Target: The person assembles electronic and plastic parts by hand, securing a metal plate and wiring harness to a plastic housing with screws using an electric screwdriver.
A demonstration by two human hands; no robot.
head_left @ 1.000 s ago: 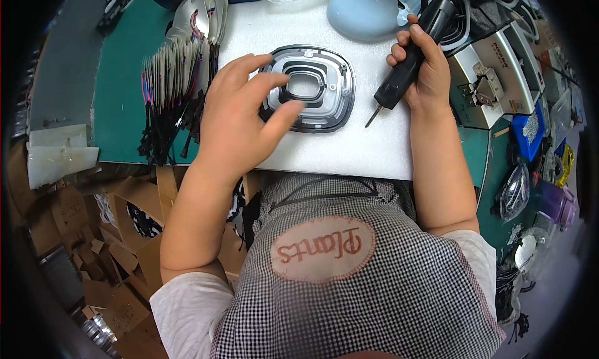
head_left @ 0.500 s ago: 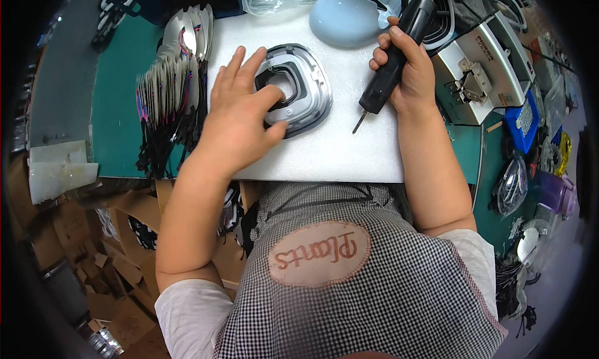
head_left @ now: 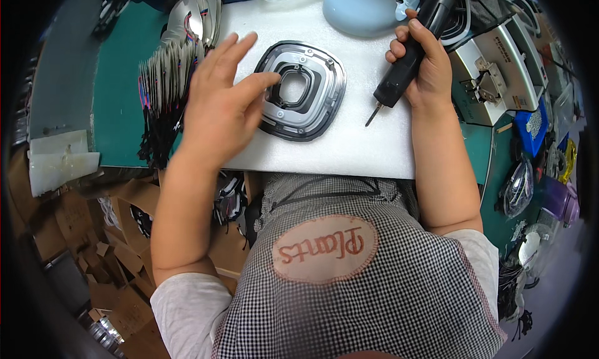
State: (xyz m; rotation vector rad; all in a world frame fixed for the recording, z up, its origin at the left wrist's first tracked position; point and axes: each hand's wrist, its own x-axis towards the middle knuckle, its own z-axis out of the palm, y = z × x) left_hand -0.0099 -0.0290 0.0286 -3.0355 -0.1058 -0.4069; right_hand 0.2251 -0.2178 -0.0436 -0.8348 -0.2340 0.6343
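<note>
A rounded-square grey and black plastic housing part [head_left: 324, 100] with a hole in its middle lies flat on the white foam mat [head_left: 355, 153]. My left hand [head_left: 221, 109] is at the part's left side, fingers spread; it overlaps the part's left edge, and I cannot tell whether it touches. My right hand [head_left: 430, 65] is wrapped round a black electric screwdriver [head_left: 405, 72], held right of the part. Its thin bit points down toward the mat, apart from the part.
To the left stands a bundle of flat silvery pieces with dark wires [head_left: 165, 84]. Light-blue plastic shells [head_left: 359, 9] lie at the back. A screw feeder box [head_left: 499, 78] is on the right, beside a blue tray of small parts [head_left: 532, 127]. Cardboard boxes [head_left: 118, 259] sit below left.
My left hand has moved left, uncovering more of the housing part, which now lies flatter and turned. My right hand still holds the screwdriver; the whole view has shifted slightly.
</note>
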